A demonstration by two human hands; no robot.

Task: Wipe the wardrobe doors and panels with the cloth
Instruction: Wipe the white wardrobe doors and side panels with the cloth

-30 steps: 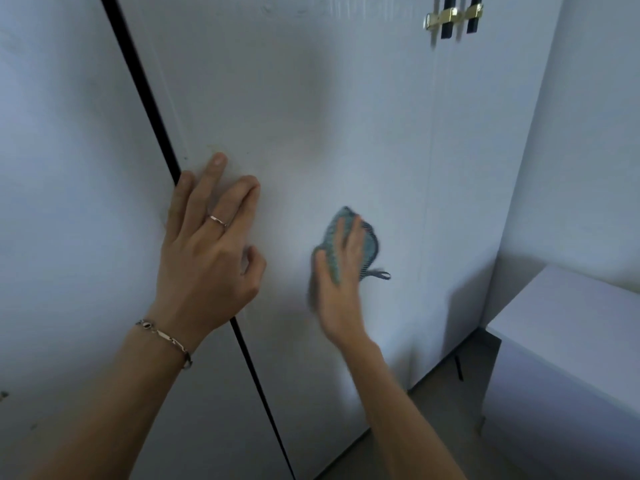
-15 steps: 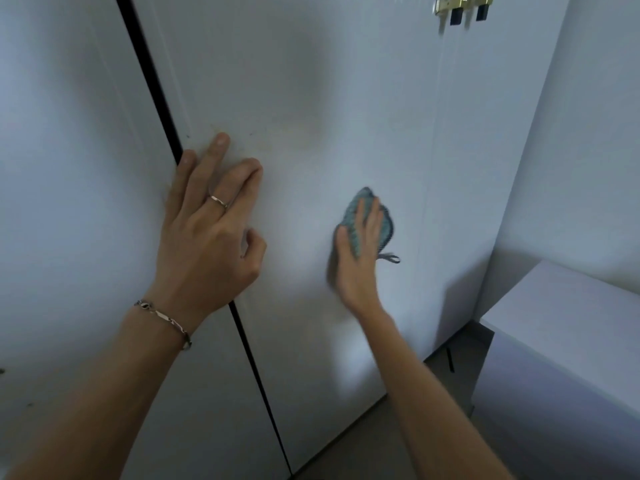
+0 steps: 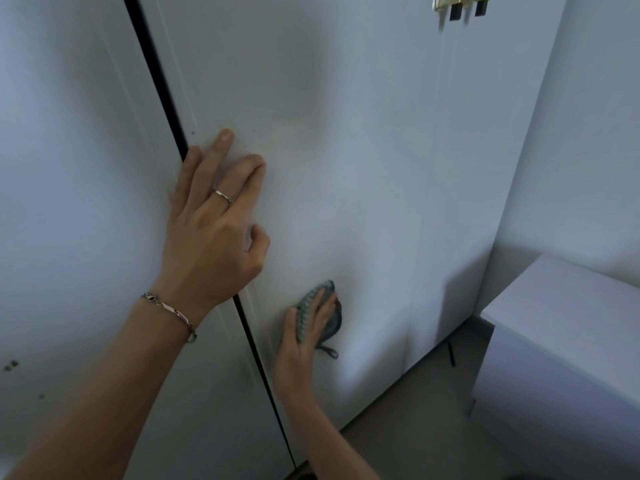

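Pressing the cloth [image 3: 320,315] flat under your right hand [image 3: 301,344], fingers straight, you are wiping low on the door [image 3: 346,168]; your left hand [image 3: 214,230] is bracing it, fingers released. Upper smudges and other panels are probably remaining.

No text, label, brand, number or sign can be read anywhere on the white wardrobe doors [image 3: 346,168] or nearby.

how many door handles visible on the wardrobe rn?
2. Both sit at the top edge of the view, side by side on either side of a door seam: one handle on the left, the other handle on the right. Both are cut off by the frame; more may lie out of view.
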